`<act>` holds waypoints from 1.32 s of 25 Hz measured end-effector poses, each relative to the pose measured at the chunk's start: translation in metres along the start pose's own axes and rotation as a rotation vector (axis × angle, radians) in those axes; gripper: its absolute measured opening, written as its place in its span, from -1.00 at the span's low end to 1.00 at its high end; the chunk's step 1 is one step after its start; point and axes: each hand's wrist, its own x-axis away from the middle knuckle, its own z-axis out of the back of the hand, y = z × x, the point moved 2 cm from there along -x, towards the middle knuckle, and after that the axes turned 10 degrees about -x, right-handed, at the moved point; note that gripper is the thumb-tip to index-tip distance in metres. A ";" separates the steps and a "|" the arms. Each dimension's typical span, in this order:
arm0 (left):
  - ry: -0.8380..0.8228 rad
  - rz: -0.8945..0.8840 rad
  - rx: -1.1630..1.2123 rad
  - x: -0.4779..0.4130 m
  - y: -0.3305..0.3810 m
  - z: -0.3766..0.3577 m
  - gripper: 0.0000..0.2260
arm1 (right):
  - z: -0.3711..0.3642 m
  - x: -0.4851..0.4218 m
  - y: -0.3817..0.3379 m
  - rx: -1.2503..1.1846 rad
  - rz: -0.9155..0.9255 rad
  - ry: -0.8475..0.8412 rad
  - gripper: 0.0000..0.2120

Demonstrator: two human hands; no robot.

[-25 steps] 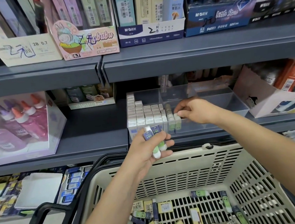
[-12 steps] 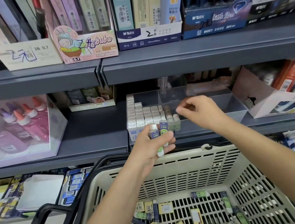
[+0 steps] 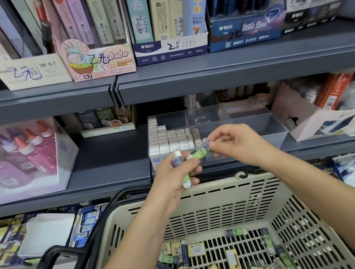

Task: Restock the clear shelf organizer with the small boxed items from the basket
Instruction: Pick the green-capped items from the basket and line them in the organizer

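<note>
Left hand [image 3: 176, 174] is curled round a reserve of small blue- and green-sleeved boxed erasers [image 3: 178, 159], probably to spare trips. At its 2 o'clock my view shows the right hand [image 3: 235, 143] pinching one green-sleeved boxed eraser [image 3: 199, 152] by its end, likely for upright slotting. Clear plastic shelf organizer [image 3: 280, 132] sits at 12. Beige slotted basket [image 3: 223, 197] at 6 holds more.

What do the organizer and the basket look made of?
Organizer: apparently hard clear plastic, glossy; the shelf shows through its walls. Basket: beige moulded plastic, matte, with slotted walls and floor.
</note>
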 end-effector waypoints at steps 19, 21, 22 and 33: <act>-0.118 0.057 -0.135 0.013 -0.003 0.003 -0.80 | 0.019 -0.062 -0.003 0.295 0.002 0.072 -0.87; -0.129 0.072 -0.090 0.013 -0.005 0.004 -0.81 | 0.012 -0.068 0.008 0.297 -0.032 0.018 -0.86; -0.134 0.077 -0.079 0.012 -0.006 0.005 -0.83 | 0.011 -0.069 0.012 0.297 -0.044 0.006 -0.86; -0.118 0.103 0.046 0.008 -0.006 0.003 -0.85 | 0.002 -0.074 0.033 0.478 -0.075 -0.115 -0.81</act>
